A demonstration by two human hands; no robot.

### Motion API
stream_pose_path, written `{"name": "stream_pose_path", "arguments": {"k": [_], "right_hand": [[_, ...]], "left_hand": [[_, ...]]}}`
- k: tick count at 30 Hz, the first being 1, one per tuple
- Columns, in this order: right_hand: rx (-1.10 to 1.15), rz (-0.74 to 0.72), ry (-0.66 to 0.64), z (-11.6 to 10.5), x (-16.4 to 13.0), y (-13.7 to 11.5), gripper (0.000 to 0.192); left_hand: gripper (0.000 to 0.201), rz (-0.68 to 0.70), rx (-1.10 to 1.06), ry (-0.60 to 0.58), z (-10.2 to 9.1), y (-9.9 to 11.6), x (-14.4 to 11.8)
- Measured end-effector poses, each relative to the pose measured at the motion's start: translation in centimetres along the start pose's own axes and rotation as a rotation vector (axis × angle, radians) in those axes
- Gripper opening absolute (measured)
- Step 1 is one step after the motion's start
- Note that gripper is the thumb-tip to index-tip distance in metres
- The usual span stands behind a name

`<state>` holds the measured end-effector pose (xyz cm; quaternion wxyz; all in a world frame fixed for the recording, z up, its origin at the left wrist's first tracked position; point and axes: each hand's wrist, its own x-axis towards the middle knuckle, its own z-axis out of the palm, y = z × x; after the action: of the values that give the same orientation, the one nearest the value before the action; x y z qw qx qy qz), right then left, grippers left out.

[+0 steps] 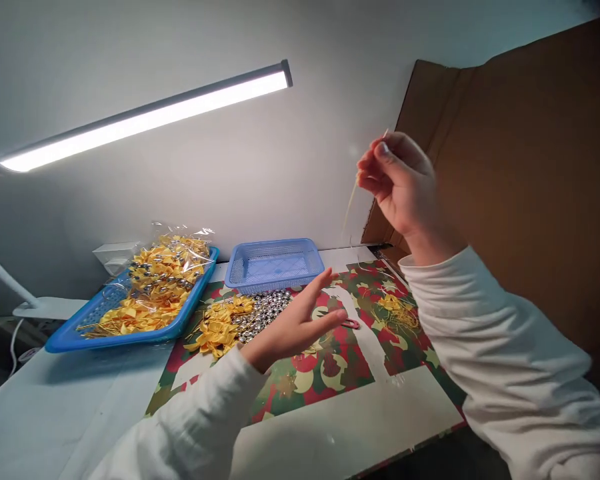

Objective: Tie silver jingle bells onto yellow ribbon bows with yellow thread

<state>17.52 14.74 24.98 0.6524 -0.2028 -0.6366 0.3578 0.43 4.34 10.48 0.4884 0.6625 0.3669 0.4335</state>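
Our right hand (405, 180) pinches a thin pale-yellow thread (350, 202) above the red-and-green patterned sheet (355, 380); our left hand (297, 323) is spread, empty. We're apparently readying it; the next move likely calls for both hands.

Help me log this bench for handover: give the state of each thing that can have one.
Lamp: lit
Left hand: open, empty
Right hand: raised, pinching
Pale strand: held, hanging down
Darker blue basket: loaded
Clear bag: filled; whether sealed, unclear
Light-blue basket: upright, open-topped
Silver beads: clustered
Yellow pieces: piled
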Motion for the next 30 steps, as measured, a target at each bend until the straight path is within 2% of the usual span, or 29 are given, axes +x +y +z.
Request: {"name": "stream_pose_path", "arguments": {"k": [3, 4, 5, 7, 9, 11, 13, 15, 17, 20, 22, 23, 24, 26, 28, 30], "right_hand": [[0.033, 0.012, -0.003, 0.6, -0.2, 2.5, 0.016], [0.036, 0.023, 0.001, 0.3, -0.5, 3.5, 0.017], [0.035, 0.04, 0.012, -0.1, -0.9, 4.6, 0.019], [0.012, 0.107, 0.025, -1.3, -2.5, 6.7, 0.025], [-0.038, 0.194, -0.034, -2.6, -4.7, 8.4, 0.03], [-0.105, 0.259, -0.189, -3.4, -7.2, 9.0, 0.029], [-0.17, 0.295, -0.419, -3.4, -9.4, 8.6, 0.023], [-0.219, 0.285, -0.615, -2.8, -10.6, 7.5, 0.016], [-0.202, 0.235, -0.679, -1.7, -10.6, 6.3, 0.013], [-0.148, 0.199, -0.559, 0.5, -9.1, 6.4, 0.011], [-0.153, 0.238, -0.509, 1.8, -7.8, 7.8, 0.01], [-0.159, 0.267, -0.514, 2.2, -7.4, 8.8, 0.01], [-0.189, 0.289, -0.524, 2.6, -7.1, 9.8, 0.009], [-0.306, 0.294, -0.496, 2.8, -7.2, 11.6, 0.008], [-0.409, 0.271, -0.403, 2.4, -8.1, 12.4, 0.007], [-0.443, 0.208, -0.288, 1.6, -9.6, 12.4, 0.005]], "left_hand": [[0.039, -0.043, -0.252, -0.138, 1.3, 1.3, 2.6], [0.031, -0.022, -0.325, -0.132, 1.2, 1.5, 3.1], [0.031, 0.009, -0.381, -0.074, 0.9, 1.7, 3.3], [0.035, 0.086, -0.431, 0.162, -0.4, 2.0, 3.2], [0.034, 0.133, -0.428, 0.368, -2.0, 2.0, 3.0], [0.03, 0.161, -0.446, 0.499, -3.2, 1.5, 2.9], [0.023, 0.167, -0.457, 0.552, -3.8, 0.5, 3.0], [0.019, 0.157, -0.357, 0.517, -3.7, -0.8, 3.0], [0.02, 0.115, -0.116, 0.406, -3.2, -2.0, 2.9], [0.025, 0.01, 0.103, 0.096, -2.0, -2.9, 2.3], [0.028, -0.056, 0.045, -0.078, -1.1, -2.9, 1.8], [0.027, -0.085, -0.037, -0.124, -0.7, -2.9, 1.6], [0.026, -0.106, -0.143, -0.14, -0.4, -2.8, 1.4], [0.021, -0.123, -0.39, -0.097, -0.1, -2.9, 1.2], [0.018, -0.129, -0.596, 0.001, -0.1, -3.4, 1.2], [0.015, -0.152, -0.706, 0.109, -0.5, -4.0, 1.3]]}}
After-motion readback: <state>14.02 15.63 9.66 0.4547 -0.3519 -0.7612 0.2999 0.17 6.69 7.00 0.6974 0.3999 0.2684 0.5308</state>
